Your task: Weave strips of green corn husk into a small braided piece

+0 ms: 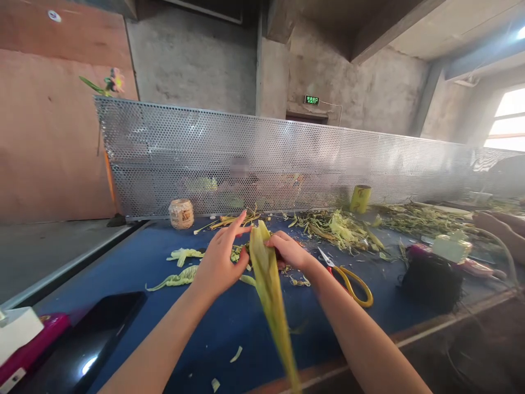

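Husk [266, 262] — 1, pinched by right hand [290, 250] — near 1 pair of scissors [338, 270].

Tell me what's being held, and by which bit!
The right hand pinches a long greenish leaf near its far end; I can't tell whether the left hand grips it.

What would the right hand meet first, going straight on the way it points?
The leaf, already pinched by the right hand; just past it, likely the left hand, though depth is unclear.
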Action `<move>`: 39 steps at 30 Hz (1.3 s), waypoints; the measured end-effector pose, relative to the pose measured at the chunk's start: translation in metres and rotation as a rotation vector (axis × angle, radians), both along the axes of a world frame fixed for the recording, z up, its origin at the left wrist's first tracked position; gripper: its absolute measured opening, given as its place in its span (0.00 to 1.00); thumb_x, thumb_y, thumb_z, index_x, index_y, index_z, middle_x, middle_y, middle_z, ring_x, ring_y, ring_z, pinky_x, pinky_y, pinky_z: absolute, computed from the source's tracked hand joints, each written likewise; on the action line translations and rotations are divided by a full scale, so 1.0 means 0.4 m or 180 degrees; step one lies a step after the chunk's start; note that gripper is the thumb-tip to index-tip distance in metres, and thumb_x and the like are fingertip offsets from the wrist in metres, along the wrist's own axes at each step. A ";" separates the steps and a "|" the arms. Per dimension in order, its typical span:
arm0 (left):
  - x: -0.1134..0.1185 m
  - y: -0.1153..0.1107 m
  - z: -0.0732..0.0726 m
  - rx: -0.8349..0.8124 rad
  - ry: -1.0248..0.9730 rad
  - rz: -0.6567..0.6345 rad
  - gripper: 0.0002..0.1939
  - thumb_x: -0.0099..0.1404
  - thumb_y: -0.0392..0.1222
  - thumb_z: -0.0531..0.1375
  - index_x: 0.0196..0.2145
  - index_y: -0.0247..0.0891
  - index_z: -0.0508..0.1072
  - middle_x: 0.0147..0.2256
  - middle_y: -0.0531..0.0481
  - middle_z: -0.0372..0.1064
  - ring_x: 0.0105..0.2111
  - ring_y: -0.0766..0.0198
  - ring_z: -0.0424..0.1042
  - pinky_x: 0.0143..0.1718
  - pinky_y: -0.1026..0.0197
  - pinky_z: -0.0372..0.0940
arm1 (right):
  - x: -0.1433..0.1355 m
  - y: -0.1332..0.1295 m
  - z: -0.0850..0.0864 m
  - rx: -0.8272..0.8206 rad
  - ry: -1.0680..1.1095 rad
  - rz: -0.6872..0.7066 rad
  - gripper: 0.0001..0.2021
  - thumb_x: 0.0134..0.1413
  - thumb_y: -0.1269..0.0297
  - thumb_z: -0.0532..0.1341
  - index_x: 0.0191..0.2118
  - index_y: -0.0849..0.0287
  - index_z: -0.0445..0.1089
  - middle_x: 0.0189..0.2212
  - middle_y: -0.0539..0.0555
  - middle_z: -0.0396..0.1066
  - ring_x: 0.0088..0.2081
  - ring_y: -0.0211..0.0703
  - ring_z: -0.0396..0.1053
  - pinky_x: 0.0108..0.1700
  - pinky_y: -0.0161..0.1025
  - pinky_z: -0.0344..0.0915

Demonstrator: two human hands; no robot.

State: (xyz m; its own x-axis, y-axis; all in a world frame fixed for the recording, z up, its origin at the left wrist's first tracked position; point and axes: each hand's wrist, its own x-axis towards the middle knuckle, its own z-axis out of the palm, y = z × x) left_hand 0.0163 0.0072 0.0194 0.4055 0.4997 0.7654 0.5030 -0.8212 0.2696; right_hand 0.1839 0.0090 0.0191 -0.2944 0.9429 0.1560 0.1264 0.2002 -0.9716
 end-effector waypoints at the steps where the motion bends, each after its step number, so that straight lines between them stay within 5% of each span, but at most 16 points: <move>1: 0.002 -0.003 0.000 -0.0114 -0.0026 0.0002 0.32 0.57 0.33 0.50 0.58 0.44 0.44 0.45 0.48 0.67 0.46 0.60 0.63 0.45 0.55 0.59 | -0.003 -0.004 0.002 -0.0014 -0.0030 -0.0029 0.14 0.43 0.69 0.48 0.11 0.59 0.50 0.05 0.44 0.48 0.08 0.28 0.46 0.11 0.28 0.44; 7: 0.012 0.004 -0.007 -0.0543 -0.0571 0.0176 0.30 0.56 0.42 0.54 0.55 0.41 0.50 0.33 0.50 0.68 0.35 0.61 0.68 0.36 0.58 0.63 | -0.027 -0.028 0.009 -0.0023 -0.0630 0.0128 0.15 0.44 0.71 0.48 0.10 0.60 0.50 0.05 0.44 0.49 0.09 0.27 0.48 0.12 0.27 0.46; 10: 0.007 0.025 -0.014 -0.0918 -0.0904 0.0165 0.33 0.53 0.44 0.57 0.55 0.40 0.50 0.36 0.48 0.66 0.36 0.61 0.67 0.29 0.61 0.64 | -0.029 -0.030 0.010 0.0013 -0.0675 0.0090 0.15 0.44 0.71 0.48 0.10 0.60 0.50 0.06 0.44 0.49 0.10 0.28 0.49 0.12 0.27 0.46; 14: -0.003 0.045 -0.021 -0.1913 -0.1134 -0.0181 0.39 0.49 0.41 0.59 0.57 0.39 0.46 0.43 0.43 0.64 0.33 0.63 0.68 0.26 0.62 0.65 | -0.023 -0.024 0.005 0.0118 -0.0797 0.0078 0.14 0.42 0.71 0.49 0.10 0.60 0.51 0.06 0.44 0.49 0.10 0.29 0.50 0.13 0.28 0.47; 19: -0.001 0.038 -0.012 -0.2940 -0.1561 -0.0493 0.30 0.49 0.35 0.57 0.52 0.38 0.57 0.38 0.45 0.67 0.26 0.67 0.67 0.19 0.68 0.61 | -0.015 -0.006 -0.006 0.0346 -0.0876 -0.0110 0.12 0.42 0.68 0.49 0.13 0.60 0.50 0.09 0.43 0.44 0.13 0.28 0.45 0.15 0.29 0.44; 25: 0.012 0.030 -0.025 -0.2706 -0.1419 -0.0595 0.29 0.51 0.39 0.57 0.52 0.36 0.58 0.34 0.46 0.71 0.21 0.68 0.66 0.20 0.65 0.60 | -0.006 -0.002 0.001 0.1095 -0.1124 -0.0132 0.10 0.45 0.63 0.53 0.20 0.61 0.57 0.16 0.45 0.51 0.20 0.29 0.49 0.21 0.29 0.46; 29: 0.028 0.023 -0.049 -0.2493 -0.1004 -0.0565 0.32 0.53 0.40 0.56 0.55 0.34 0.54 0.34 0.45 0.73 0.28 0.62 0.70 0.26 0.61 0.62 | 0.007 -0.003 0.000 0.0899 -0.1789 -0.0281 0.15 0.45 0.56 0.54 0.17 0.61 0.56 0.13 0.44 0.50 0.17 0.29 0.48 0.19 0.31 0.43; 34: 0.045 0.023 -0.068 -0.2698 -0.0906 -0.0737 0.35 0.52 0.39 0.56 0.57 0.34 0.49 0.38 0.42 0.73 0.34 0.58 0.71 0.31 0.57 0.63 | 0.027 0.001 0.004 0.0843 -0.2234 -0.0395 0.14 0.42 0.65 0.52 0.13 0.60 0.49 0.12 0.44 0.42 0.16 0.29 0.42 0.19 0.32 0.40; 39: 0.038 0.024 -0.057 -0.2673 -0.1001 -0.0624 0.36 0.51 0.40 0.57 0.56 0.34 0.50 0.36 0.44 0.72 0.34 0.59 0.71 0.32 0.58 0.64 | 0.024 0.000 0.002 0.1203 -0.1951 -0.0203 0.08 0.41 0.69 0.49 0.16 0.61 0.55 0.14 0.44 0.47 0.18 0.29 0.46 0.20 0.30 0.43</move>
